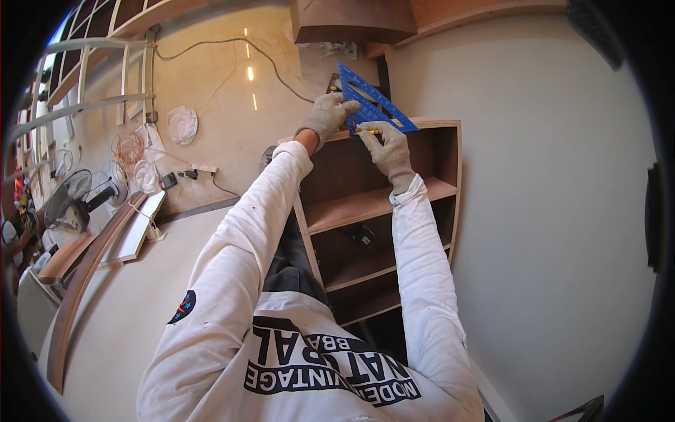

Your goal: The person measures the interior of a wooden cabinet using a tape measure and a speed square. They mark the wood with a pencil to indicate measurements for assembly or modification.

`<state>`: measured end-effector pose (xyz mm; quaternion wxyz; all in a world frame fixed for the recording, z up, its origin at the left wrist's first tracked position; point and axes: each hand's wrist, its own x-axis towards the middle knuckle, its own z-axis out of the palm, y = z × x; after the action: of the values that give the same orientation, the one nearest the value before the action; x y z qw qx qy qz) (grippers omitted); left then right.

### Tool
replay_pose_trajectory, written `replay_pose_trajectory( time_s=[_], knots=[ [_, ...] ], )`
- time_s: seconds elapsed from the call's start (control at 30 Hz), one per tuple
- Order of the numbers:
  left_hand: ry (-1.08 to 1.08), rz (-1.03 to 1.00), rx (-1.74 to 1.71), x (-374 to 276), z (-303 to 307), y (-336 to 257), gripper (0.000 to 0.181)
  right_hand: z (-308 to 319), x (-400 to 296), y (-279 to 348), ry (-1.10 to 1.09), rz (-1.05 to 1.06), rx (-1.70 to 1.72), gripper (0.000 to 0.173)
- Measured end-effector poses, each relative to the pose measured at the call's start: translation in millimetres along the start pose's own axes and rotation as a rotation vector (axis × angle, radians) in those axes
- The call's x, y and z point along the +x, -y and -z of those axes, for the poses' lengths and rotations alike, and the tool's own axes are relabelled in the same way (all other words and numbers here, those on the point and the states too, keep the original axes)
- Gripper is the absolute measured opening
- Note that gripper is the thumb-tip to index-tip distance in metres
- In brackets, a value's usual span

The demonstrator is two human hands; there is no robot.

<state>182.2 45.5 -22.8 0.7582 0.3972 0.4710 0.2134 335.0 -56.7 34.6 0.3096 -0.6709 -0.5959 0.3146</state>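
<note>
A blue triangular speed square (377, 103) lies over the far end of a wooden shelf unit (379, 203). My left hand (328, 115), in a knitted glove, holds the square's left edge. My right hand (389, 150), gloved too, pinches a yellow pencil (372, 132) against the near corner of the square. The pencil's tip cannot be made out. Under and behind the square is a dark object, mostly hidden. Inside the shelf unit sits a small black object (364, 236), perhaps a tape measure.
A pale wall (548, 174) rises close on the right. A cable (263, 55) crosses the floor beyond. On the left are a fan (71, 200), coiled orange cord (128, 149), a power strip (204, 169) and a long curved wooden board (87, 274). Another person is at the far left edge.
</note>
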Motion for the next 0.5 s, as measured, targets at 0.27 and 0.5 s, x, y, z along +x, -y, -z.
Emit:
replay_pose_trajectory(
  time_s=[0.27, 0.5],
  knots=[
    [0.013, -0.001, 0.009, 1.4, 1.5, 0.9, 0.022, -0.7, -1.1, -0.9, -0.004, -0.129, 0.104, 0.016],
    [0.043, -0.001, -0.046, -4.5, -0.5, -5.1, 0.021, 1.9, -0.2, -3.5, -0.002, -0.114, 0.099, 0.015]
  ],
)
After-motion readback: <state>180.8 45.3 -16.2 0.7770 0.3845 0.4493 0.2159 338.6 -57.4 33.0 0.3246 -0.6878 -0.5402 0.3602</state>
